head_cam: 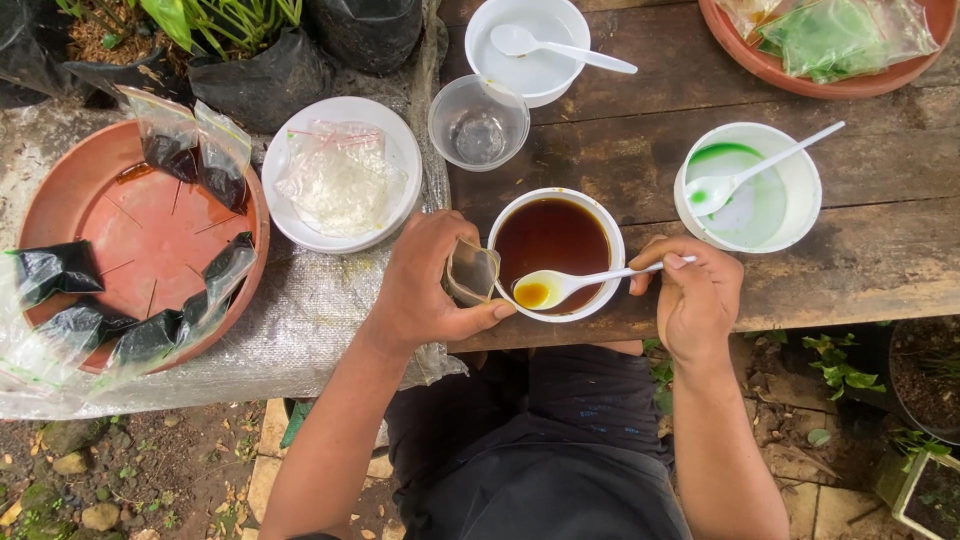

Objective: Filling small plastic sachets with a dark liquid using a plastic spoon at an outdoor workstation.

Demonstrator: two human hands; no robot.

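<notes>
My left hand (430,285) holds a small clear plastic bag (470,272) open against the rim of a white bowl (612,258) filled with dark brown liquid. My right hand (695,295) grips the handle of a white plastic spoon (560,285). The spoon's scoop carries a little amber liquid and hovers over the near edge of the bowl, just right of the bag's mouth. Both hands rest at the front edge of a worn wooden table (620,150).
A terracotta tray (150,235) with several dark-filled bags sits at left. A white plate (385,140) holds empty clear bags. Beyond are a clear cup (478,122), a white bowl with spoon (530,45), a green-stained bowl with spoon (750,185), and a tray of green bags (830,40).
</notes>
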